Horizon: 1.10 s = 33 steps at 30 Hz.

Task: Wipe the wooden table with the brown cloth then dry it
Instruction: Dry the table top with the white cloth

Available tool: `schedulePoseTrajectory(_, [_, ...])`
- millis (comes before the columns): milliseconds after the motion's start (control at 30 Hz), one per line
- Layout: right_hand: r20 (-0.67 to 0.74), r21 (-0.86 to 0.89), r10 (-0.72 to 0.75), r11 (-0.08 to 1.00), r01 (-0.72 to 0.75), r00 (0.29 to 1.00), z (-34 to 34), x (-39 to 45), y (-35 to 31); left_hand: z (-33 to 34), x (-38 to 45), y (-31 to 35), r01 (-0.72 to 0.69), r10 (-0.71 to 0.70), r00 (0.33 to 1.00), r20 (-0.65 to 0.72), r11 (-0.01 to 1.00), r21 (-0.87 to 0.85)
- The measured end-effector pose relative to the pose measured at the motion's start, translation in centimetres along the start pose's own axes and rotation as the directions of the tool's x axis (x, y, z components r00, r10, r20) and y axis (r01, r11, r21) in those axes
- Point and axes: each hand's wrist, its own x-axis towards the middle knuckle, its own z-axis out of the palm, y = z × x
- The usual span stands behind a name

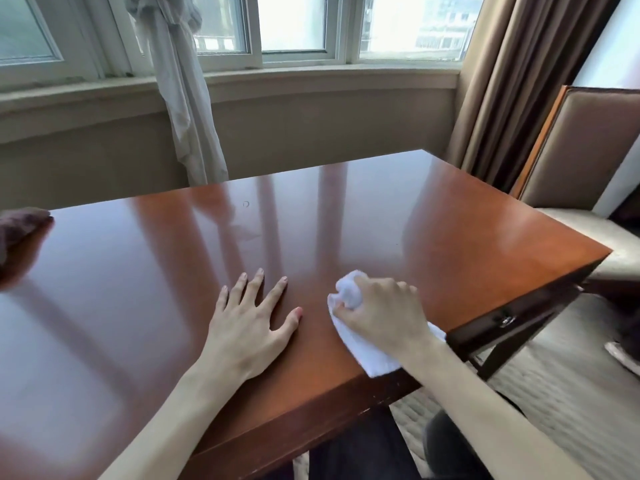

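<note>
One dark brown crumpled cloth (pixel 17 226) is lying at the far left edge of the glossy reddish-brown wooden table (pixel 381 216), well apart from both hands and partly cut off by the frame. Nothing is touching it.

To its right, the person's left hand (pixel 249 327) is resting flat on the tabletop, palm down, its five fingers spread wide and holding nothing.

Just beside that hand, toward the near right corner of the table, the right hand (pixel 384 313) is closing around one white folded towel (pixel 363 351). The fingers are gripping a bunched part of the towel that is sticking up past the knuckles, while the rest of the towel is lying flat under the palm and wrist, reaching the table's near edge.

Farther right, beyond the gripping hand and off the table, one padded chair with an orange wooden frame and tan upholstery (pixel 585 147) is standing beside long brown curtains (pixel 519 81). One white gathered sheer curtain (pixel 180 98) is hanging at the windows behind the table.
</note>
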Motion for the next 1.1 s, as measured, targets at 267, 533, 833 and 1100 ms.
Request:
schedulePoseTrajectory(267, [-0.029,0.035,-0.063,0.997,0.064,0.998,0.1,-3.0,-2.3,-0.8,0.5,-0.2,-0.013,0.010,0.997,0.073,0.999,0.043])
schedulePoseTrajectory(533, [-0.018,0.012,0.036,0.999,-0.036,0.999,-0.7,-2.6,-0.7,-1.9,-2.2,1.3,-0.247,0.265,0.933,0.244,0.964,-0.099])
schedulePoseTrajectory(833, [0.040,-0.068,0.196,0.979,-0.193,0.980,-0.8,-0.3,1.1,-1.9,-2.8,0.8,-0.330,0.332,0.908,0.254,0.943,-0.049])
schedulePoseTrajectory(1100, [0.208,-0.027,0.288,0.957,-0.288,0.935,-1.2,4.2,4.6,-1.7,-2.9,0.9,-0.363,0.348,0.903,0.254,0.932,0.016])
